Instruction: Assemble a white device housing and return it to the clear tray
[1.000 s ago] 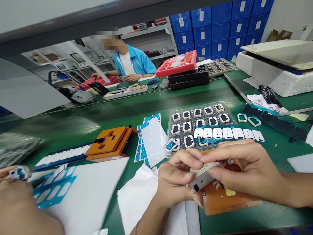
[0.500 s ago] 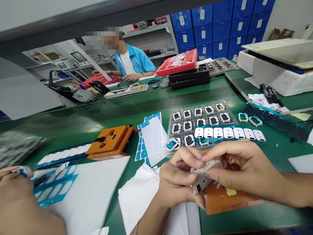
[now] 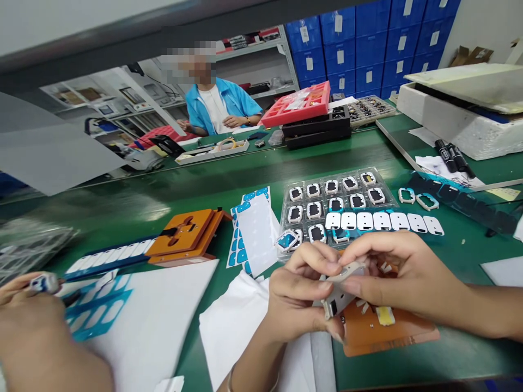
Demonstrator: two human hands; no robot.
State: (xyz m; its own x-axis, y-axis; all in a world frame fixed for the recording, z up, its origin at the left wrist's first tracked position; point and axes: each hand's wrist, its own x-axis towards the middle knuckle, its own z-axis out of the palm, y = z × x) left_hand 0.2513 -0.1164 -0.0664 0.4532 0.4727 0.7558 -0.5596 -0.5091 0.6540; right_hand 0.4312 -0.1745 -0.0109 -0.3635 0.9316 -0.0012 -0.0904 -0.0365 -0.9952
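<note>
Above the orange plate (image 3: 392, 333), the left hand (image 3: 300, 291) and right hand (image 3: 402, 275) are pinching a pale casing (image 3: 340, 294) between curled fingers.

Co-worker's face (image 3: 200, 68) pixelated, near co-worker's forearm (image 3: 44, 348) cut off at left.

Glossy green-topped table (image 3: 196, 179), clear plastic tray (image 3: 384, 179), matt white foam box (image 3: 453, 117), w/ rough sides.

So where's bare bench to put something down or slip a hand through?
Widest: green bench behind the orange block and paper sheets. Smaller: between the dark film and right forearm. A narrow lane runs between the white cloth and large white sheet. Crowded: around left hand and right hand, tray behind, orange plate below.
</note>
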